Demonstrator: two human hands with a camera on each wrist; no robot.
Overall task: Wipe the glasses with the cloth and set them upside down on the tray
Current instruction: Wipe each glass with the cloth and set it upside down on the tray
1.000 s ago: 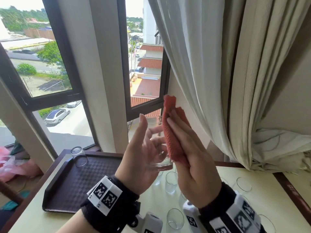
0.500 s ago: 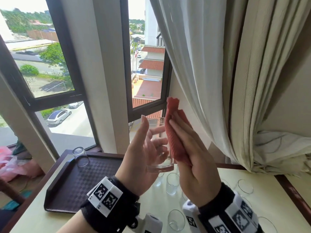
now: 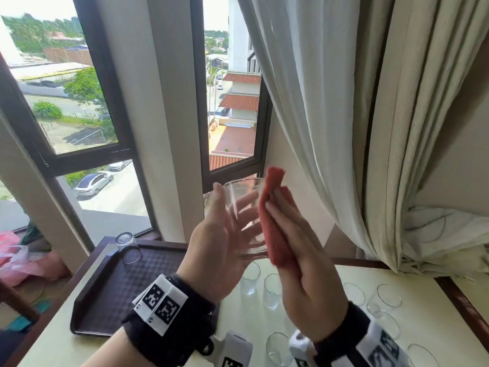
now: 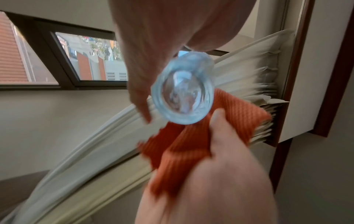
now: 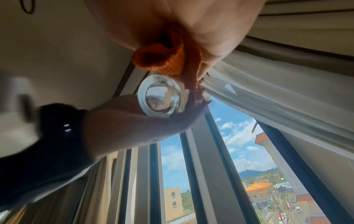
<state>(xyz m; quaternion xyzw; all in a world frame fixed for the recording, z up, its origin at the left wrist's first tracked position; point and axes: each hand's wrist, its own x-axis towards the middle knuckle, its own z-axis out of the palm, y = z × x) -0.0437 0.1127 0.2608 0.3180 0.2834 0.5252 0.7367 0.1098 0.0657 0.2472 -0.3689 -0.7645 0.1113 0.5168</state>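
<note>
I hold a clear glass (image 3: 244, 221) upright in the air in front of the window, squeezed between my two hands. My left hand (image 3: 235, 197) lies against its left side with thumb up and fingers spread nearly straight. My right hand (image 3: 288, 223) presses a folded red-orange cloth (image 3: 275, 234) flat against the glass's right side, its thumb clamping the cloth (image 4: 191, 144) in the palm. The thick glass base (image 4: 182, 97) faces the left wrist view and shows again, base (image 5: 161, 98) on, below the bunched cloth (image 5: 162, 60). A dark tray (image 3: 105, 300) lies below left, with one glass (image 3: 127, 247) upside down at its far corner.
Several clear glasses stand upright on the pale table (image 3: 330, 327) beneath my hands, among them one (image 3: 248, 279) by the tray and one (image 3: 389, 298) to the right. A cream curtain (image 3: 344, 128) hangs close on the right. The window frame and wall are just behind the glass.
My left fingers have straightened and spread along the glass. The right hand still presses the cloth on it and has shifted only slightly.
</note>
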